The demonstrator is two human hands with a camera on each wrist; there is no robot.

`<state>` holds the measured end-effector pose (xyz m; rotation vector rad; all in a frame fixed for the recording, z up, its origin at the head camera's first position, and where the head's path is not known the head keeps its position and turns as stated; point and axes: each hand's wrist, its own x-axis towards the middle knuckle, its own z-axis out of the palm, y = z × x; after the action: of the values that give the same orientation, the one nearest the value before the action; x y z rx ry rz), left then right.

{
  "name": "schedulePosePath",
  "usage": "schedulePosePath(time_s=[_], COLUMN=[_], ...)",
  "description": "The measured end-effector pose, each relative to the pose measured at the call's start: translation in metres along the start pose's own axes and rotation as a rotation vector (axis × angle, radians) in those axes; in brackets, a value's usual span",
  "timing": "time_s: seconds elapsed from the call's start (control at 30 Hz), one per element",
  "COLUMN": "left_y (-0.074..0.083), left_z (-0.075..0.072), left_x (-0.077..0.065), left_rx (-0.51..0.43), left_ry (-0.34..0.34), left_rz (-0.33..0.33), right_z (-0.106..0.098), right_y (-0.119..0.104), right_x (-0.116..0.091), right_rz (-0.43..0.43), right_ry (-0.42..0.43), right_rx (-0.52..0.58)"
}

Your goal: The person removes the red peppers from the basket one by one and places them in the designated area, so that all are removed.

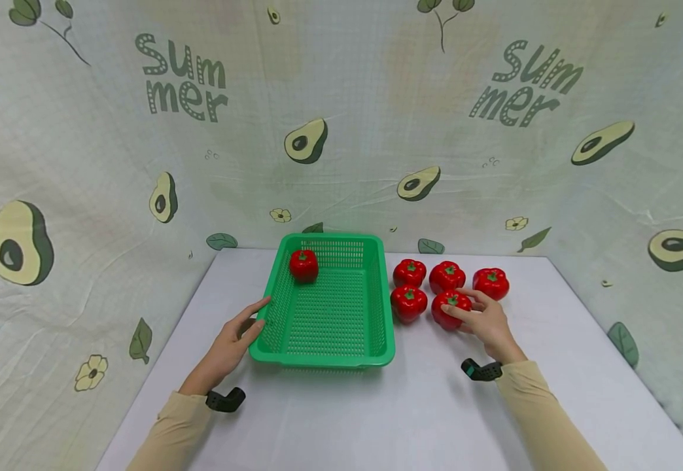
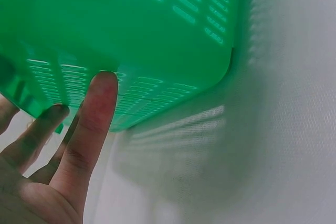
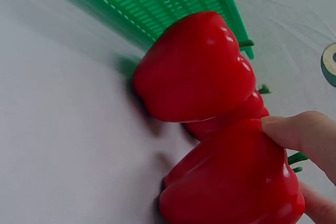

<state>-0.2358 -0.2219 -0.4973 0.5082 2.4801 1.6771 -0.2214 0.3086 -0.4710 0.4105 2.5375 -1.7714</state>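
Note:
My right hand is on the front bell pepper of a red group, its thumb on the near side and fingers round the back. In the right wrist view the thumb rests on this bell pepper beside its green stem. My left hand touches the left wall of a green plastic basket with fingers spread and fairly straight. The left wrist view has the thumb against the basket's slotted wall. One red bell pepper stands inside the basket, at its back left.
Right of the basket stand more red bell peppers: one close by its wall, two behind, and one farther right. A white cloth covers the table. An avocado-print curtain hangs behind and at both sides.

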Motion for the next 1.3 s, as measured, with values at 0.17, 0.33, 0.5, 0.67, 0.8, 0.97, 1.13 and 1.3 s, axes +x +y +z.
schedulePosePath(time_s=[0.17, 0.33, 0.5, 0.67, 0.8, 0.97, 1.13, 1.3], left_y=[0.000, -0.001, 0.000, 0.000, -0.001, 0.000, 0.001, 0.001], left_z=[0.000, 0.000, 0.000, 0.000, 0.001, 0.001, 0.000, 0.000], left_x=[0.000, 0.000, 0.000, 0.001, 0.001, 0.000, -0.001, -0.001], left_rx=[0.000, 0.000, 0.000, 0.001, -0.004, -0.004, -0.002, 0.004], left_ry=[-0.001, -0.003, -0.004, -0.004, -0.007, -0.007, -0.002, 0.004], left_rz=[0.000, -0.005, -0.010, -0.013, -0.013, -0.011, -0.011, -0.013], right_z=[0.001, 0.001, 0.001, -0.002, -0.007, -0.016, -0.024, -0.030], right_y=[0.000, 0.000, 0.000, -0.003, -0.009, -0.023, -0.041, -0.061], right_x=[0.000, -0.001, -0.001, -0.004, -0.009, -0.016, -0.019, -0.023], right_rz=[0.004, 0.009, 0.007, 0.015, 0.027, 0.013, -0.029, -0.103], right_ry=[0.001, 0.006, 0.010, 0.022, 0.041, 0.042, 0.051, 0.103], right_rx=[0.003, -0.004, -0.010, -0.031, -0.080, -0.099, -0.122, -0.222])
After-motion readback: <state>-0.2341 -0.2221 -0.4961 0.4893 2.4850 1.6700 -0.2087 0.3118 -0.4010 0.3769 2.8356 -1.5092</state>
